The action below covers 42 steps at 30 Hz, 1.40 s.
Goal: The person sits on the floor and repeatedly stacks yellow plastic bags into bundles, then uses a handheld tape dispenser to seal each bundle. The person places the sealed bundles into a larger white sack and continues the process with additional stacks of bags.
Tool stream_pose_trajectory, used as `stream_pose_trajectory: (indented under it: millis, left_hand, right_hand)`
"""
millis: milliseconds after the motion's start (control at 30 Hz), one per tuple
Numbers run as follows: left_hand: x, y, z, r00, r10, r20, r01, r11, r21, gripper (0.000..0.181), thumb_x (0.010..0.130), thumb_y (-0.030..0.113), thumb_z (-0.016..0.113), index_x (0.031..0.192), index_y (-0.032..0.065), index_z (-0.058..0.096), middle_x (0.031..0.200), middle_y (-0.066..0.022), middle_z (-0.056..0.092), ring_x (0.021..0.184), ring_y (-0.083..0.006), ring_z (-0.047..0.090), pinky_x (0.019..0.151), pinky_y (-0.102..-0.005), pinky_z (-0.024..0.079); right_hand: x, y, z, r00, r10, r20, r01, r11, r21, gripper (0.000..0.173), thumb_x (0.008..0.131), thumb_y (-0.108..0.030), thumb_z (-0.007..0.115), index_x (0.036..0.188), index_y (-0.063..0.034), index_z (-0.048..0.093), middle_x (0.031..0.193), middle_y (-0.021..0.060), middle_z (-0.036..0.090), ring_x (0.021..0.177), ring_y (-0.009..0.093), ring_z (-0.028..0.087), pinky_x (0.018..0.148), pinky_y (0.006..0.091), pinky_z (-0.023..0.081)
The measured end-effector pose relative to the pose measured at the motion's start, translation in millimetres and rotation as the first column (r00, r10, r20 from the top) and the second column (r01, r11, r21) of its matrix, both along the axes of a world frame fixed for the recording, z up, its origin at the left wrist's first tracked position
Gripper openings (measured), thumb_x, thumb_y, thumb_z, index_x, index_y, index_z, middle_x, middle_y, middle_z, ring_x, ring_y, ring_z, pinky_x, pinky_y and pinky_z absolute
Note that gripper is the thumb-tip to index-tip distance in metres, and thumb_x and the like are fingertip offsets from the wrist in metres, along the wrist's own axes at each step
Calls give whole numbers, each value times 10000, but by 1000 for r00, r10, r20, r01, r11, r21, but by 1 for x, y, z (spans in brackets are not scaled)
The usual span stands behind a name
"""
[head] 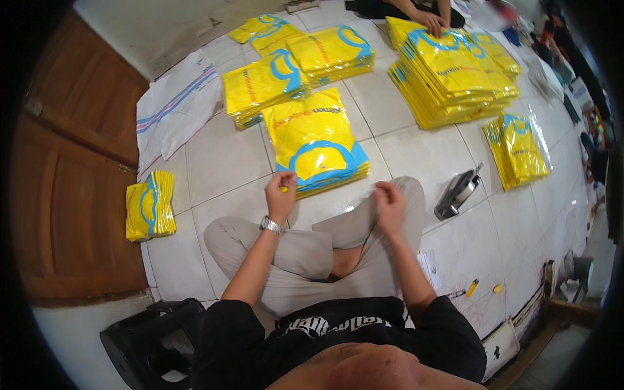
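Observation:
A neat stack of flat, glossy yellow plastic packets [319, 141] with blue printing lies on the tiled floor just before my crossed legs. My left hand [282, 190], with a metal watch on its wrist, is at the stack's near left corner. A small bit of yellow shows at its fingers; whether it is held or part of the stack is unclear. Over my right knee, apart from the stack, my right hand [389, 204] has its fingers curled; their tips are blurred. A black tape dispenser [458, 195] stands to the right of that knee.
More yellow packet stacks lie ahead [265, 83], at far right [524, 151] and by the wooden door [151, 207]. Another person's hand [431, 22] rests on a tall pile [453, 78]. A white woven sack [180, 102], black plastic stool [151, 341] and yellow lighter [471, 287] are around me.

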<state>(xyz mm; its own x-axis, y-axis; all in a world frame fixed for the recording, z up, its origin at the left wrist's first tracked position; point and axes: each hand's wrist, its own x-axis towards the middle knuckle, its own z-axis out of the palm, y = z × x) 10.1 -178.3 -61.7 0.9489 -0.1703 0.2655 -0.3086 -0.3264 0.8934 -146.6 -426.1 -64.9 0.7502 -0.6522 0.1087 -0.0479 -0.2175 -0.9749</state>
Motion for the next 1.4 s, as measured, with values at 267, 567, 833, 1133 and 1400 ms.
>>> stream_pose_trajectory:
  millis: [267,567,833,1133,1400]
  left_hand:
    - [-123,-210,22,494,-715,-495,511,699,-500,233,977,206,619,942,-19,670,897,-79,712,779,-130,676,727,-254,538]
    - [-183,-386,-30,247,-686,-685,863,478,-167,592,1027,486,435,913,-30,702,816,-83,704,781,-158,661,703,-274,522]
    - [-184,-383,-49,106,-663,-741,715,569,-406,449,935,397,638,955,-45,719,871,-92,723,737,-180,688,694,-281,544]
    - [-194,-378,-40,627,-671,-396,770,455,448,253,773,228,738,883,0,745,904,-204,718,812,-322,707,744,-393,566]
    - [-84,-204,28,818,-543,-189,488,830,-272,106,893,60,663,913,-19,732,1016,-113,721,907,-183,667,814,-296,513]
  right_hand:
    - [-132,-200,-55,655,-755,-30,677,604,-420,346,861,-182,676,1128,22,594,1215,220,547,1223,378,471,1075,440,343]
    - [-125,-212,-86,706,-695,-132,697,716,-39,254,898,-255,648,911,-13,724,1249,267,593,1211,401,534,1041,442,406]
    - [-181,-60,-46,758,-648,-80,640,715,280,193,966,-152,593,939,23,670,1129,144,640,1037,212,599,900,337,464]
    - [-172,-71,-63,804,-559,-203,572,632,523,162,966,-165,623,1010,-15,665,930,53,680,843,113,614,694,252,501]
    - [-106,-18,19,999,0,-45,26,823,568,131,940,-133,672,976,-8,663,793,-27,615,668,38,536,569,201,433]
